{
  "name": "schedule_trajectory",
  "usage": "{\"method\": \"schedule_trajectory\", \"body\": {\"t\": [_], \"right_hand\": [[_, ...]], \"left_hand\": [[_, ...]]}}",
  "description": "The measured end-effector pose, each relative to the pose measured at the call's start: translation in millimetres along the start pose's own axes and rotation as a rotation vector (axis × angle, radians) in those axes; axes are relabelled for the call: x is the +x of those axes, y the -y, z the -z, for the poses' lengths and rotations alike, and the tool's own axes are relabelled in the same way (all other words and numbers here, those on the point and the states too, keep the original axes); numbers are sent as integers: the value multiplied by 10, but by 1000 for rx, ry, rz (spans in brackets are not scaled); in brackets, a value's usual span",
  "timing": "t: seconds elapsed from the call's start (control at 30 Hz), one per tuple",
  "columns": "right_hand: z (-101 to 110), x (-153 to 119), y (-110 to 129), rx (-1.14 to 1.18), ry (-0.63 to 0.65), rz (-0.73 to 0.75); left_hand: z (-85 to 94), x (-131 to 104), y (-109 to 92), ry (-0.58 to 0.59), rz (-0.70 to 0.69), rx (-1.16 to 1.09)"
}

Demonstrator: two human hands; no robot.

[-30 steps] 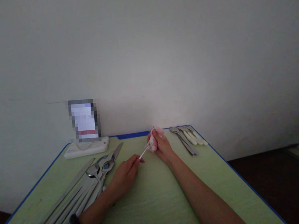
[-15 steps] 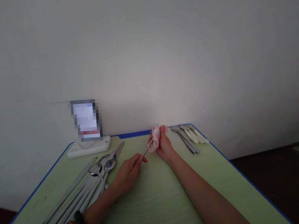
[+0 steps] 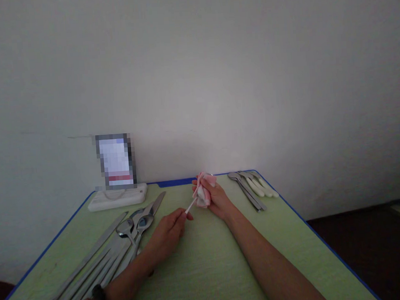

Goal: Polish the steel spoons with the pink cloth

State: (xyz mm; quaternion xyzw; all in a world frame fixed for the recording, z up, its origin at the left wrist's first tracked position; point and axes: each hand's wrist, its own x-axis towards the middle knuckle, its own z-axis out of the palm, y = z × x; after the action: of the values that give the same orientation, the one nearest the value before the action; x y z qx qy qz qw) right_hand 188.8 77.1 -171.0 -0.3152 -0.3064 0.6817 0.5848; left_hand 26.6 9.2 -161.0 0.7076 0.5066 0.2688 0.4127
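My left hand [image 3: 173, 227] is closed around the end of a slim metal piece of cutlery [image 3: 190, 206]. The far part of that piece is wrapped in a pink and white cloth [image 3: 203, 196], so its kind is hidden. Folded around the cloth, my right hand [image 3: 217, 197] presses it against the cutlery with the thumb on top. Both hands are over the middle of the green table, toward its far side.
Several spoons and knives [image 3: 107, 252] lie in a pile on the left of the green table [image 3: 209, 277]. More spoons and white-handled cutlery [image 3: 254, 187] lie at the far right. A blurred phone [image 3: 116, 160] stands on a white base [image 3: 117, 197] against the wall [image 3: 195, 77].
My right hand and the cloth have shifted slightly left and turned, with the thumb now over the cloth. My left hand still grips the cutlery, whose handle now catches more light.
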Motion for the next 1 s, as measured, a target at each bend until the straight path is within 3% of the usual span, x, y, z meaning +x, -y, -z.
{"method": "schedule_trajectory", "body": {"t": [0.2,0.4,0.57,0.87,1.0], "right_hand": [[41,64,5,128,-118,83],[68,85,55,203,-181,110],[24,29,60,148,-123,30],[-77,-64,-31,-303,100,-68],[-75,-65,-49,-313,109,-78]], "left_hand": [[-7,-13,-35,54,-17,-4],[1,-43,-83,98,-92,286],[0,-45,-66,114,-120,401],[-29,-21,-27,55,-78,327],[-30,-8,-11,49,-105,335]]}}
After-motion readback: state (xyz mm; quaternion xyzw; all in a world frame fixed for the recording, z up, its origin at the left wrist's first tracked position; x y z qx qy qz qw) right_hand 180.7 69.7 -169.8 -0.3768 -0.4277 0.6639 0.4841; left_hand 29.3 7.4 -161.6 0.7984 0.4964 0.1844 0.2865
